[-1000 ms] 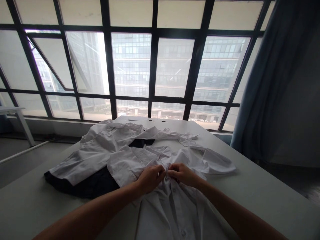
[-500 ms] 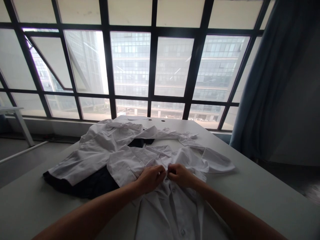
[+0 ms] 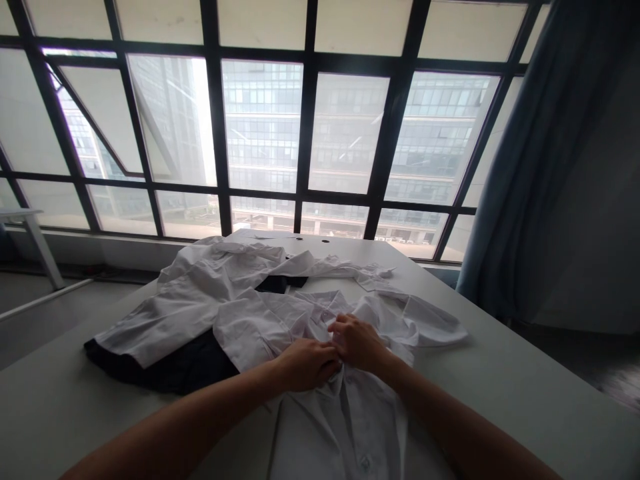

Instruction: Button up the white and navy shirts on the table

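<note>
A white button-up shirt (image 3: 320, 427) lies front up on the table, its collar pointing away from me and its button strip running toward me. My left hand (image 3: 307, 363) is closed on the shirt's front edge, just below the collar. My right hand (image 3: 357, 341) meets it there, fingers curled and pinching the cloth at the placket. The fingertips of both hands overlap, so whatever small part of the shirt lies between them is hidden. A button shows low on the strip, near the bottom of the view.
More white garments (image 3: 195, 293) lie crumpled on the white table (image 3: 500, 387), behind and left of the shirt. Dark cloth (image 3: 185, 363) shows beneath them. Tall windows (image 3: 265, 127) stand beyond, with a blue curtain (image 3: 520, 173) at right and another table (image 3: 35, 240) far left.
My left hand has shifted slightly right and down, its fingers now under my right hand. My right hand has turned, with its fingers over the placket. The shirt stays in place.
</note>
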Available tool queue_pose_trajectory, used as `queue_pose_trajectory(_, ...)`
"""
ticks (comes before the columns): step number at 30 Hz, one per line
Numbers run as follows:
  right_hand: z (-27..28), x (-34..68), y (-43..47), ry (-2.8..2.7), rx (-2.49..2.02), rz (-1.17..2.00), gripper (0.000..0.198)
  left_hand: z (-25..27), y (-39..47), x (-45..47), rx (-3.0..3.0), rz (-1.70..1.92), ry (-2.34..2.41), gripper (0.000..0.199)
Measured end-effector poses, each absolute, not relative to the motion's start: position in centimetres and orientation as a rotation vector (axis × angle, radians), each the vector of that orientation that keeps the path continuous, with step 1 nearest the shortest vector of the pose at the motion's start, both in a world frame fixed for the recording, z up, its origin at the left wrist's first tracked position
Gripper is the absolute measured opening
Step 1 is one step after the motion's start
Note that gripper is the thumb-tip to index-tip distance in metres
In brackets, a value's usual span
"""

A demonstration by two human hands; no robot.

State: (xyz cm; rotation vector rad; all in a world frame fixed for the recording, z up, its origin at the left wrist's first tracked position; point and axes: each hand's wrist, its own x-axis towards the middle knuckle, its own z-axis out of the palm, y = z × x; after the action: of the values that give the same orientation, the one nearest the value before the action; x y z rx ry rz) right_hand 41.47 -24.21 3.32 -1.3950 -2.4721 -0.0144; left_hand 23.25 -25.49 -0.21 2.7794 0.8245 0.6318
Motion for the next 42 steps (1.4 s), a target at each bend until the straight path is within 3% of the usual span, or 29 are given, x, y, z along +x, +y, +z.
queue_pose_trajectory(8,3.3,41.9,-23.4,-2.386,-1.489,-0.09,0.019,-0.2,-25.2,23.2,2.456,0.801,1.05,0.025)
queue_pose_trajectory(14,1.9,41.6,-24.0,-2.122,-1.146,0.479,0.023,-0.5,-23.4,22.8,1.786,0.886,1.06,0.054)
queue_pose_trajectory(18,1.1,41.0,-24.3,-2.106,-1.012,0.759,0.021,-1.0,-22.6,22.5,1.636,0.891,0.973,0.049)
queue_pose_trajectory(24,1.8,40.7,-24.9,-2.16,-1.205,0.586,0.023,-1.2,-23.1,22.8,1.667,0.998,0.994,0.034)
queue_pose_trajectory(42,2.0,41.1,-24.3,-2.168,-1.284,0.422,0.015,-1.3,-23.5,23.2,1.83,1.091,1.06,0.015)
